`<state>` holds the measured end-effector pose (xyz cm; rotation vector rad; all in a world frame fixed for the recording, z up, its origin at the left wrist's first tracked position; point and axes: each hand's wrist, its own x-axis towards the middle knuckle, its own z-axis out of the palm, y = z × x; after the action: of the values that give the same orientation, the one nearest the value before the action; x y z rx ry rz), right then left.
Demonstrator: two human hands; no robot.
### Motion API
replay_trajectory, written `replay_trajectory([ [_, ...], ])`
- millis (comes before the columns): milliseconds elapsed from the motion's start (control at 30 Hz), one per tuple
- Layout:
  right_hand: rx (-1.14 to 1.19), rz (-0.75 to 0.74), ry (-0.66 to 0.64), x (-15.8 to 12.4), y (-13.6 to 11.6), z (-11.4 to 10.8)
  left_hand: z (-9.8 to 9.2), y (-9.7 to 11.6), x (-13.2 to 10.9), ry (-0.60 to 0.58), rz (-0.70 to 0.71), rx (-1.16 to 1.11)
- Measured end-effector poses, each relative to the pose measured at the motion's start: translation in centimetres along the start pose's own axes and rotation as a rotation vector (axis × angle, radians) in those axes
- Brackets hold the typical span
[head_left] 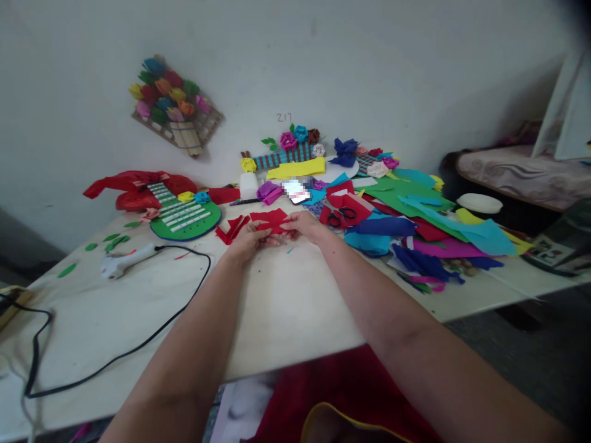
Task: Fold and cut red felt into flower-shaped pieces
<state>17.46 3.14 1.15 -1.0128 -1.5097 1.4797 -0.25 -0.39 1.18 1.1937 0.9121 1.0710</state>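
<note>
Between my two hands, just above the table, is a piece of red paper [268,218]. My left hand [250,239] pinches its left side, with thumb on top. Its right side is gripped by my right hand [300,226] in the same way. Next to my left hand lie folded red paper strips [232,229] on the table. Black-handled scissors [340,216] rest on red paper to the right of my right hand. A phone [295,191] with a blurred screen lies beyond my hands.
A corded glue gun [127,261] lies at left, its black cable [170,317] looping across the table [295,307]. Behind it is a green board with white strips [184,218]. Colored paper sheets [415,203] pile up at right, near a large clear jar [563,237].
</note>
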Motion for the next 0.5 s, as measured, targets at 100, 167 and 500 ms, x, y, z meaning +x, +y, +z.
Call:
replay_trajectory([
  [100, 0.05, 0.009, -0.019, -0.05, -0.05, -0.09, -0.21, -0.03, 0.03, -0.02, 0.005, -0.083],
  [167, 0.092, -0.01, -0.036, -0.05, -0.05, -0.11, -0.42, -0.16, 0.18, -0.023, 0.017, -0.115],
  [500, 0.191, -0.127, -0.099, 0.07, -0.41, -0.2, -0.31, -0.1, 0.08, 0.002, 0.069, -0.233],
])
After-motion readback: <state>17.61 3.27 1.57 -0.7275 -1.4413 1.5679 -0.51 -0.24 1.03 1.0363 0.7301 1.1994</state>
